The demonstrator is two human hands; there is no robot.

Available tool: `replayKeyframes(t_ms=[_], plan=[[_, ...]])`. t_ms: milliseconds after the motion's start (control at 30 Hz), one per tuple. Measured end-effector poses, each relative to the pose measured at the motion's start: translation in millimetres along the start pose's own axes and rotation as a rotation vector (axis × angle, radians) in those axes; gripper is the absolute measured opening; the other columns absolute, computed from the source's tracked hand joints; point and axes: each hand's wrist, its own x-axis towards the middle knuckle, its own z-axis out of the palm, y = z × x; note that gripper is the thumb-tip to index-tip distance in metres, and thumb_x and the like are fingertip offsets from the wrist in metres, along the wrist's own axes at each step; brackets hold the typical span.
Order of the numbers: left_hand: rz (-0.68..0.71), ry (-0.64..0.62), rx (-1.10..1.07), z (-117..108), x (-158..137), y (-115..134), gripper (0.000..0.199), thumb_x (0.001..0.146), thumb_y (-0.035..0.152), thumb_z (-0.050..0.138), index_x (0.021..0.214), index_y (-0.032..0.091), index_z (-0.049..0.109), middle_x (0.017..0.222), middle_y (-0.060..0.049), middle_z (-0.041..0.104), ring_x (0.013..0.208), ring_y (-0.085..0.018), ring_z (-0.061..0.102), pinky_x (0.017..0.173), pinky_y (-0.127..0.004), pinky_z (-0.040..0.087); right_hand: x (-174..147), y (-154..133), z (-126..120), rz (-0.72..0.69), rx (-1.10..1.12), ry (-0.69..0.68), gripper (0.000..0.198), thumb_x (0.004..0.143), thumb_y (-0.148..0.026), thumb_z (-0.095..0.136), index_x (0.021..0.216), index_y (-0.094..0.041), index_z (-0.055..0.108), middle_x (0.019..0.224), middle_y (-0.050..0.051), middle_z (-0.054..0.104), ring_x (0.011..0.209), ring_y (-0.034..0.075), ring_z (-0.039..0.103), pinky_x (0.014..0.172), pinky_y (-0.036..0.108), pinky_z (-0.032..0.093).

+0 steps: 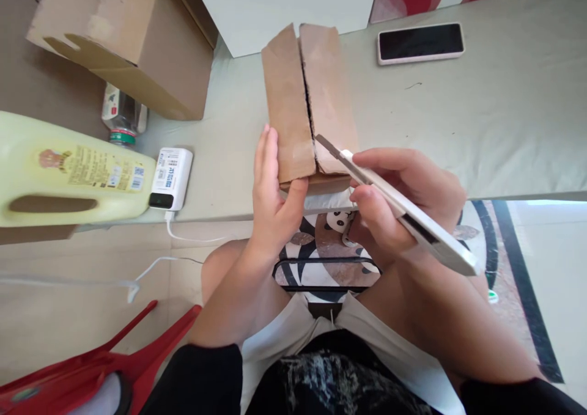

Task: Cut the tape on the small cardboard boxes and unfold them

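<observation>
A small brown cardboard box (287, 97) lies in front of me at the near edge of the bench, a dark gap running between its two top flaps. My left hand (275, 189) grips the box's left near corner, thumb on the near side and fingers along the left side. In my right hand (398, 189) is a white utility knife (403, 213), its fingers closed round the handle. The blade points up and left, with its tip at the gap near the box's front end. From this angle I cannot tell whether the tip touches the cardboard.
A phone (420, 42) lies at the back right of the cloth-covered bench (504, 109). On the left are a yellow jug (68, 170), a white power bank (172, 176) with a cable, a bottle (123, 115) and a larger carton (169, 54). A red chair (105, 366) stands below left.
</observation>
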Motion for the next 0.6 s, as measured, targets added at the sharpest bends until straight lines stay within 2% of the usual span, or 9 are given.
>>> replayKeyframes(t_ms=[200,367,600], plan=[[0.044,-0.001,0.003,4.7,-2.3,3.4,0.066,0.098,0.059,0.045,0.158,0.039,0.028,0.169,-0.001,0.026,0.159,-0.03,0.02,0.131,-0.052,0.023,-2.9,-2.3,1.8,0.074,-0.092,0.082,0.001,0.088,-0.027,0.065,0.089,-0.027,0.066,0.06,-0.003,0.062,0.05,0.014,0.056,0.045,0.028,0.045],[0.053,-0.005,0.012,3.4,-2.3,4.2,0.067,0.097,0.06,0.045,0.158,0.038,0.027,0.169,-0.002,0.027,0.159,-0.03,0.02,0.132,-0.052,0.021,-4.8,-5.5,3.2,0.144,-0.08,0.137,0.003,0.087,-0.026,0.065,0.084,-0.027,0.066,0.054,-0.004,0.057,0.047,0.013,0.054,0.042,0.027,0.04],[0.055,0.013,0.021,5.4,-3.3,2.9,0.067,0.098,0.061,0.044,0.159,0.036,0.027,0.168,-0.003,0.028,0.159,-0.029,0.021,0.131,-0.05,0.024,-2.7,-3.0,6.3,0.119,-0.077,0.054,0.003,0.084,-0.022,0.065,0.083,-0.024,0.065,0.054,-0.005,0.058,0.043,0.011,0.052,0.041,0.024,0.041]])
